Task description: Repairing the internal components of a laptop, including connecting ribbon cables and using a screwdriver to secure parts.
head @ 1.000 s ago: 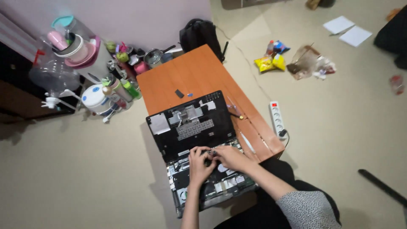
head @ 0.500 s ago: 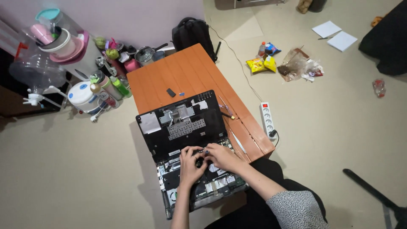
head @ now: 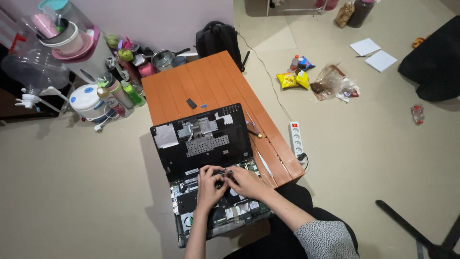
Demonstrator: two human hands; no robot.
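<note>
Looking down on a low orange tabletop (head: pixel 211 84) standing on a beige floor (head: pixel 72 192), with a black backpack (head: pixel 218 41) at its far end, bottles and a pot (head: pixel 163 58) crowding the far left, snack bags (head: pixel 294 76) and papers (head: pixel 373 53) scattered off to the right, and a white power strip (head: pixel 296 136) lying just beside the table's right edge. On the near end sits the opened laptop (head: pixel 211 168): its black cover leans away from the person, its bared circuit-board base runs toward them, the long axis slanting from far left to near right and overhanging the table's near edge. Both hands meet at the hinge line, the left hand (head: pixel 209 184) and right hand (head: pixel 244 181) touching fingertip to fingertip over a small part. Fingers curl tight there, but what the grip holds is too small and covered to make out. A small black piece (head: pixel 191 103) lies alone on the bare wood.
</note>
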